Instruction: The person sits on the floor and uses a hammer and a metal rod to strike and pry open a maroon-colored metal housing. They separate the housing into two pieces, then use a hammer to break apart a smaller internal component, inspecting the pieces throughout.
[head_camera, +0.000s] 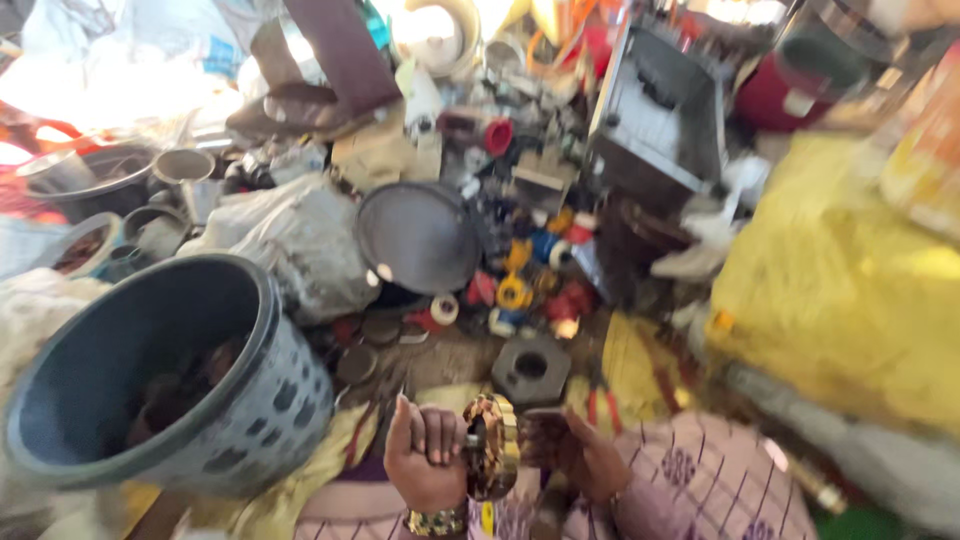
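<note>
**Kid:** Head camera looks down, right? What are the hands doing?

**Helper:** Both hands are close together, low in the middle. The left hand (428, 455) is curled shut around one side of a shiny round metal part (492, 447). It looks gold and brown, like a thick ring or wheel.

**Kid:** And the other hand?

**Helper:** The right hand (575, 450) is on the other side of the part, touching it. The picture is blurry, so I cannot tell if those fingers are squeezing it or just resting on it.

**Kid:** So what step is this?

**Helper:** I think the person is holding the part up over the lap, maybe turning it or fitting something on it. That is my guess from the grip.

**Kid:** What would a next move need?

**Helper:** A steady left hand, so the part stays put while the right hand works on it. It looks heavy and smooth, so it could slip.

**Kid:** What else is around?

**Helper:** A big blue-grey basket (262, 400) sits to the left. A dark block with a hole (531, 368) lies on the ground just past the hands. A round black lid (418, 238) is farther back, and a yellow cloth (850, 290) is on the right.
</note>
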